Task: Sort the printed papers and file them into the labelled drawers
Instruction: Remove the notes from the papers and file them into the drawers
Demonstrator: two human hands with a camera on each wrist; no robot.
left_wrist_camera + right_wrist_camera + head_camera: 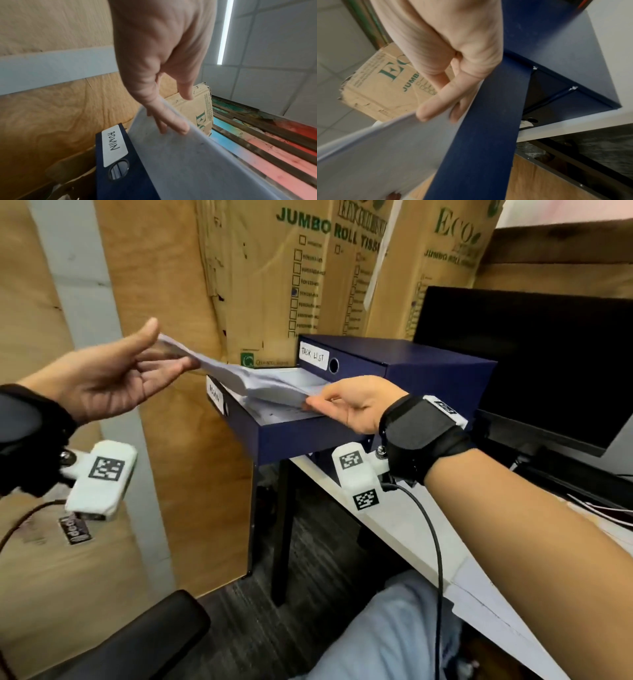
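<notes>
Presently, the sheet of paper [239,374] is held over the pulled-out navy drawer [291,436], whose front carries a white label reading ADMIN [114,144]. The left hand [113,381] holds the sheet's raised far-left end, thumb on top and fingers beneath; the left wrist view shows fingertips [180,127] pressed against the paper's underside. The right hand [346,405] pinches the sheet's near-right edge just above the drawer's side wall, thumb [435,105] on one face and fingers behind. The sheet sags between the two hands, its middle low inside the drawer, where further printed pages [287,414] lie. Whether the held sheet touches those pages cannot be determined.

The drawer unit [428,364] stands on the white desk [394,529]. The drawer above, labelled TASK LIST [312,356], is closed. Flattened cardboard cartons printed JUMBO ROLL [301,268] lean behind the unit. A dark monitor [531,354] stands to the right of the unit on the desk. Both wrists wear black straps with white marker-tagged camera mounts [359,474].
</notes>
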